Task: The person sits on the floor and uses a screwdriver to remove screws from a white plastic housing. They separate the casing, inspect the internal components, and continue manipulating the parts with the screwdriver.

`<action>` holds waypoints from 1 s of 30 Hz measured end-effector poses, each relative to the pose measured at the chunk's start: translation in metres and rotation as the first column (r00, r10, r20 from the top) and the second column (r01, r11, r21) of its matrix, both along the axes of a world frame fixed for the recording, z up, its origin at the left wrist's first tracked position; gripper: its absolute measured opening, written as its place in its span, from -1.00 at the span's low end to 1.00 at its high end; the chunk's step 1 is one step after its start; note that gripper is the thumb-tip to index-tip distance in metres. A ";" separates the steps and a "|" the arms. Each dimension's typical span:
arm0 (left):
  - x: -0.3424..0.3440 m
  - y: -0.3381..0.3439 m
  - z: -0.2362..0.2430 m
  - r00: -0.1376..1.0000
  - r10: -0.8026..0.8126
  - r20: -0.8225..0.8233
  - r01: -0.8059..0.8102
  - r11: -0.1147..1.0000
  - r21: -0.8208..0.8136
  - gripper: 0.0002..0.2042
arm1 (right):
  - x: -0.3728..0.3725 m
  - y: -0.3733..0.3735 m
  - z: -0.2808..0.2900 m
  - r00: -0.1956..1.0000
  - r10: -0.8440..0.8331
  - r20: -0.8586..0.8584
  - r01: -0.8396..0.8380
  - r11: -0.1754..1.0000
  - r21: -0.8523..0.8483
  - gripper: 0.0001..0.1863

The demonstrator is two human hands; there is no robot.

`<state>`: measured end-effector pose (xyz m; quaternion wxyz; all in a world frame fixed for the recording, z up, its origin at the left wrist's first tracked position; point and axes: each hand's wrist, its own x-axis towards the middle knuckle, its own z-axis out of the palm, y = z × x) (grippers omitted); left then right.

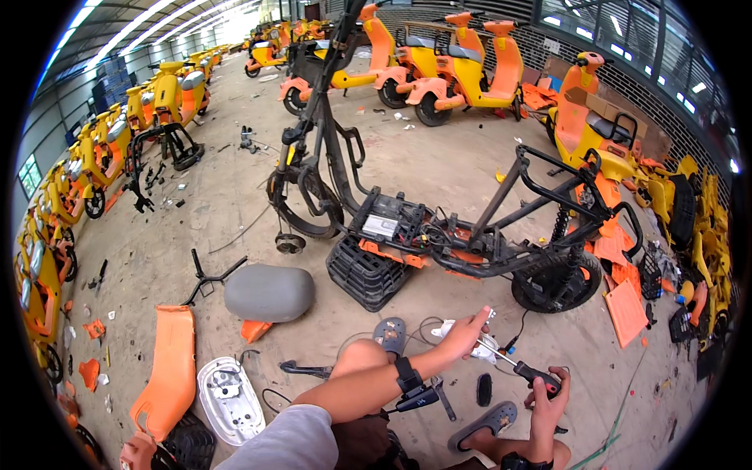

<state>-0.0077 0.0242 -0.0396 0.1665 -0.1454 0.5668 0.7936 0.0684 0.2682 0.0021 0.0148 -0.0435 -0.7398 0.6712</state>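
Note:
My right hand (550,401) grips a screwdriver (539,377) by its black and red handle. The long metal shaft points up and left toward my left hand (464,335). That hand's fingers are closed around a white plastic part (487,349), which shows on both sides of it; a thin dark cable trails beside it. Something small and whitish sticks out by the thumb, too small to name. Beyond my hands stands a stripped black scooter frame (501,254) with wheels, propped at the middle on a black plastic crate (366,274).
On the floor to my left lie a grey seat (269,292), an orange panel (166,368) and a white oval shell (231,399). Near my feet is a black oval piece (485,388). Yellow and orange scooters (470,74) line both sides. Loose panels (625,312) pile up at right.

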 end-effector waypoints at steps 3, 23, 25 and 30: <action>-0.006 0.001 -0.002 0.994 -0.014 -0.104 0.000 0.991 -0.132 -0.29 | -0.004 -0.002 -0.003 0.988 -0.015 -0.153 0.010 0.999 -0.033 -0.52; 0.014 -0.025 0.033 0.998 -0.001 0.070 -0.009 0.990 0.141 -0.45 | -0.001 -0.012 -0.009 0.994 -0.036 -0.100 0.034 0.999 -0.017 -0.50; 0.014 -0.024 0.029 0.997 0.011 0.077 -0.022 0.990 0.139 -0.46 | 0.000 -0.015 -0.006 0.998 -0.020 -0.061 0.017 0.999 -0.042 -0.57; 0.019 -0.035 0.029 0.982 0.190 0.007 -0.190 0.975 0.119 -0.54 | -0.001 -0.033 -0.002 0.996 0.017 -0.090 -0.019 1.000 -0.023 -0.42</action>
